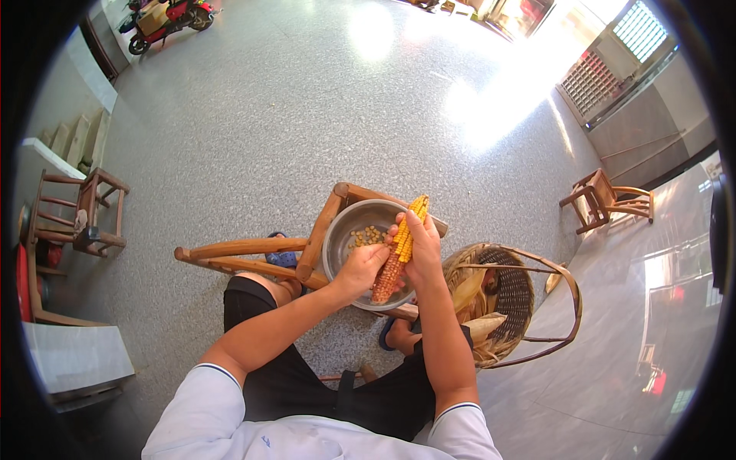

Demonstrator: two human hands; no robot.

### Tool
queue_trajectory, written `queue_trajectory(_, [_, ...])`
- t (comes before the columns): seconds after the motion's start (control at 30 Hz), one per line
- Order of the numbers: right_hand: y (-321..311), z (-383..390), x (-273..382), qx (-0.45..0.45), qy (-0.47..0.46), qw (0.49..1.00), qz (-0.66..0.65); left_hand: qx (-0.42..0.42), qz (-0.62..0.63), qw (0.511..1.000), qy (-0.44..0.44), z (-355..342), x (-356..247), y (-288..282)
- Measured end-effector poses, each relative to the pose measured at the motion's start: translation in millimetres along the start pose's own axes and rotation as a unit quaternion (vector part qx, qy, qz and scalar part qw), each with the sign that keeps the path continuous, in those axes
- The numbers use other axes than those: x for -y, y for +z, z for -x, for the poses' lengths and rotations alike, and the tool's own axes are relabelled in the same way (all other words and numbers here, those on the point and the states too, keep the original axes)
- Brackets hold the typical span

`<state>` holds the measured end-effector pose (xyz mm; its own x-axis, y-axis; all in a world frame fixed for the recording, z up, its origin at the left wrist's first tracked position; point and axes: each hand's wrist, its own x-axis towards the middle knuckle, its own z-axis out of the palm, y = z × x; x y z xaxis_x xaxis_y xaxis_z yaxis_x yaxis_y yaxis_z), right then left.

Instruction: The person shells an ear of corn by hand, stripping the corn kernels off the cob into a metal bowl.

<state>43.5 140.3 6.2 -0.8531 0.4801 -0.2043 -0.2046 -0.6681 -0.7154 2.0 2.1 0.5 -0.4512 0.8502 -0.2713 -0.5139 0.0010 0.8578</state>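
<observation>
A corn cob (389,277) is held at a slant over a metal bowl (333,244). Yellow kernels cover its upper part, while the lower part is stripped to reddish-brown core. My right hand (425,247) is wrapped round the upper part from the right, thumb lying along the kernels. From the left, my left hand (363,268) presses against the cob's middle with curled fingers, partly hidden behind it. Loose yellow kernels (368,234) lie on the bowl's bottom. Beneath the bowl is a wooden chair frame (323,230) tipped on its side.
To my right stands a woven basket (529,295) with a tall handle, holding corn husks (479,326). Wooden chairs (602,201) stand at the right and far left. A red scooter (165,23) is parked at the far left. Sunlight glares on the speckled floor (253,138).
</observation>
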Motion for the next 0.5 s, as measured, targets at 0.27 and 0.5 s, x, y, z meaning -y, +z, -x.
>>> queue_trajectory(0.27, [8.6, 2.2, -2.9, -0.022, -0.01, 0.996, 0.089, -0.016, 0.123, 0.991, -0.059, -2.1, 2.1, -5.4])
queue_trajectory(0.5, [5.3, 2.1, -4.5, -0.016, -0.004, 0.997, 0.071, -0.003, 0.037, 0.999, -0.023, 0.3, 0.2, -3.5])
